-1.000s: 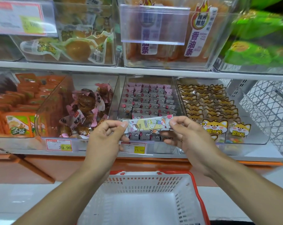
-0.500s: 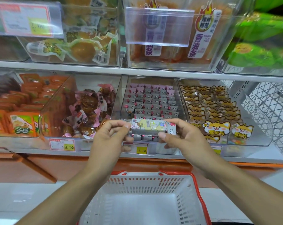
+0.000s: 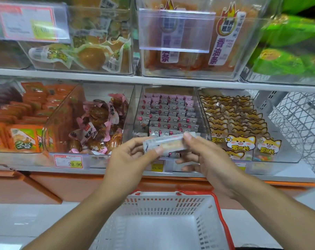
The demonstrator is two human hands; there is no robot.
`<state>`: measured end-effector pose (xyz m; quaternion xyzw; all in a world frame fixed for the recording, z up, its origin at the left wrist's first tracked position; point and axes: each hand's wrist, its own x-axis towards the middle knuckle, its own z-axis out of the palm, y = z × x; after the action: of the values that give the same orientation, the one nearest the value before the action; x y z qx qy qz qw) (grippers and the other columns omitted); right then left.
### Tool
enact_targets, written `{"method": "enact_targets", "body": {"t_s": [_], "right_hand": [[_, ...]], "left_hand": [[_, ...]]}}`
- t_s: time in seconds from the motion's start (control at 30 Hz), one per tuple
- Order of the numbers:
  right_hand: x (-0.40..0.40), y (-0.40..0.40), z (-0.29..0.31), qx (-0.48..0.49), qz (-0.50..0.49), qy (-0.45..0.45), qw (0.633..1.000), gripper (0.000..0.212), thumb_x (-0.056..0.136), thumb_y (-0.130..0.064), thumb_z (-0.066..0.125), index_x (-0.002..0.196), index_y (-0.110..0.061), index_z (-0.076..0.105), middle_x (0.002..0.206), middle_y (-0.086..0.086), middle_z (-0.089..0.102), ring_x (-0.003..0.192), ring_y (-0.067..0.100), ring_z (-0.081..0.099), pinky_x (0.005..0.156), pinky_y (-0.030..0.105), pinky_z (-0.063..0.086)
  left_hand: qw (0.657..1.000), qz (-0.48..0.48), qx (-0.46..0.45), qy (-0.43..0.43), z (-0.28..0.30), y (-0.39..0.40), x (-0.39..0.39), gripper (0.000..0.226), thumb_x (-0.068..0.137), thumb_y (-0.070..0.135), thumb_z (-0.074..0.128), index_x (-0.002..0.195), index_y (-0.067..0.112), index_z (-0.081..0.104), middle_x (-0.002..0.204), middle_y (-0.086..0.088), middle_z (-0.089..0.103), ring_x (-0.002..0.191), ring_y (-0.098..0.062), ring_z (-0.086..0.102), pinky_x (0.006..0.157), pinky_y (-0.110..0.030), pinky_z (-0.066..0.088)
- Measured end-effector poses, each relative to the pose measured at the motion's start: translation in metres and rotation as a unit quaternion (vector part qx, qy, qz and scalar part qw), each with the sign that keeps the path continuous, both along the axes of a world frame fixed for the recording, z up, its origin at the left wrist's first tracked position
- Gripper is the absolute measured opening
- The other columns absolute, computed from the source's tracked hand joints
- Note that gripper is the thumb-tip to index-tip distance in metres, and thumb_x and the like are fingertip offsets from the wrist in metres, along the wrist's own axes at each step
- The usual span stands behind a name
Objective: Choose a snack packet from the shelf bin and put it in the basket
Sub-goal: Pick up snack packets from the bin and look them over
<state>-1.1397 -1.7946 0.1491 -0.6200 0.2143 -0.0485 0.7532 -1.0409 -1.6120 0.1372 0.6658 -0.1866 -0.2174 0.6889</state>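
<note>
Above the white plastic shopping basket with a red rim (image 3: 171, 204), both hands hold one small pale snack packet with a yellowish middle (image 3: 164, 144), blurred in this view. Its left end is pinched between thumb and curled fingers of the left hand (image 3: 129, 159), and its right end is pinched by the thumb and forefinger of the right hand (image 3: 203, 156), whose other fingers curl loosely below. That packet hangs level, well above the basket and just in front of the clear plastic shelf bin of pink-and-white packets (image 3: 168, 114). Left of that bin from the basket's side sits a clear bin of brown snacks in pink wrappers (image 3: 97, 123); right of it sits a clear bin of yellow cat-faced packets (image 3: 236, 127). A yellow price tag (image 3: 157, 166) shows between the wrists, above the basket's far rim.
</note>
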Motion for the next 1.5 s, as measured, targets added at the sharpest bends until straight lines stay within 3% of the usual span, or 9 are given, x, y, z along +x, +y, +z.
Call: {"method": "enact_targets", "body": {"t_s": [0.1, 0.2, 0.33, 0.53, 0.63, 0.8, 0.93, 1.17, 1.5], "right_hand": [[-0.001, -0.002, 0.003, -0.029, 0.016, -0.062, 0.998, 0.073, 0.070, -0.039, 0.084, 0.137, -0.030, 0.058, 0.114, -0.010, 0.074, 0.103, 0.023, 0.074, 0.079, 0.032, 0.060], [-0.003, -0.001, 0.003, -0.092, 0.043, -0.098, 0.990, 0.068, 0.072, -0.019, 0.085, 0.134, -0.032, 0.060, 0.125, -0.008, 0.070, 0.100, 0.022, 0.072, 0.085, 0.033, 0.060], [-0.004, 0.000, 0.002, -0.136, 0.007, -0.082, 0.987, 0.048, 0.077, -0.026, 0.078, 0.124, -0.027, 0.068, 0.107, 0.017, 0.073, 0.093, 0.035, 0.072, 0.083, 0.039, 0.062], [-0.001, -0.001, 0.000, -0.116, -0.044, -0.039, 0.991, 0.029, 0.076, -0.045, 0.076, 0.098, -0.026, 0.078, 0.094, 0.004, 0.079, 0.082, 0.016, 0.073, 0.074, 0.029, 0.061], [0.000, -0.002, -0.001, -0.100, -0.049, -0.023, 0.994, 0.037, 0.075, -0.048, 0.076, 0.100, -0.021, 0.079, 0.097, 0.004, 0.079, 0.080, 0.015, 0.072, 0.072, 0.026, 0.061], [0.001, -0.003, 0.000, -0.050, -0.053, -0.012, 0.997, 0.029, 0.089, -0.042, 0.067, 0.095, -0.018, 0.082, 0.087, 0.002, 0.074, 0.078, 0.015, 0.069, 0.068, 0.025, 0.058], [0.002, -0.005, -0.002, -0.041, -0.084, -0.017, 0.995, 0.028, 0.079, -0.041, 0.074, 0.091, -0.017, 0.082, 0.086, 0.004, 0.071, 0.077, 0.016, 0.068, 0.069, 0.025, 0.059], [0.004, -0.012, -0.002, 0.054, -0.117, -0.003, 0.992, 0.018, 0.076, -0.032, 0.079, 0.086, -0.017, 0.083, 0.088, 0.005, 0.078, 0.075, 0.015, 0.073, 0.063, 0.023, 0.060], [0.005, -0.010, -0.003, 0.060, -0.141, -0.012, 0.988, 0.018, 0.090, -0.022, 0.071, 0.105, -0.012, 0.073, 0.090, 0.002, 0.076, 0.077, 0.015, 0.073, 0.061, 0.023, 0.059]], "left_hand": [[0.994, 0.006, -0.003, 0.110, 0.001, -0.002, 0.002, 0.044, 0.064, 0.051, 0.083, 0.098, 0.024, 0.081, 0.088, -0.005, 0.079, 0.084, -0.017, 0.075, 0.074, -0.024, 0.061], [0.983, 0.003, -0.002, 0.185, 0.003, -0.003, 0.001, 0.037, 0.063, 0.055, 0.081, 0.088, 0.029, 0.083, 0.088, -0.009, 0.079, 0.080, -0.020, 0.077, 0.065, -0.022, 0.060], [0.978, 0.010, 0.031, 0.204, 0.004, -0.004, -0.001, 0.049, 0.062, 0.066, 0.077, 0.074, 0.019, 0.083, 0.082, -0.017, 0.077, 0.072, -0.022, 0.077, 0.060, -0.023, 0.059], [0.995, 0.014, 0.031, 0.098, 0.003, -0.003, -0.006, 0.058, 0.063, 0.062, 0.077, 0.110, 0.029, 0.072, 0.089, 0.005, 0.077, 0.082, -0.014, 0.076, 0.072, -0.025, 0.061], [0.998, 0.023, 0.022, 0.050, 0.004, -0.001, -0.007, 0.051, 0.061, 0.048, 0.085, 0.108, 0.035, 0.072, 0.098, 0.011, 0.077, 0.089, -0.013, 0.076, 0.075, -0.022, 0.060], [0.990, 0.062, -0.027, 0.123, -0.001, -0.003, -0.001, 0.057, 0.060, 0.034, 0.085, 0.111, 0.014, 0.069, 0.096, -0.004, 0.080, 0.084, -0.019, 0.077, 0.071, -0.021, 0.060], [0.967, 0.079, -0.086, 0.228, -0.001, -0.004, 0.004, 0.074, 0.049, 0.032, 0.089, 0.115, 0.003, 0.067, 0.098, -0.010, 0.079, 0.086, -0.014, 0.077, 0.071, -0.020, 0.060], [0.944, 0.055, -0.136, 0.296, -0.001, -0.003, 0.005, 0.021, 0.069, 0.019, 0.076, 0.087, 0.008, 0.082, 0.100, -0.011, 0.079, 0.085, -0.013, 0.077, 0.068, -0.020, 0.060], [0.957, 0.140, -0.081, 0.243, -0.003, -0.005, 0.009, 0.031, 0.066, 0.023, 0.075, 0.095, 0.009, 0.076, 0.066, 0.003, 0.071, 0.059, -0.004, 0.065, 0.061, -0.016, 0.058]]}}
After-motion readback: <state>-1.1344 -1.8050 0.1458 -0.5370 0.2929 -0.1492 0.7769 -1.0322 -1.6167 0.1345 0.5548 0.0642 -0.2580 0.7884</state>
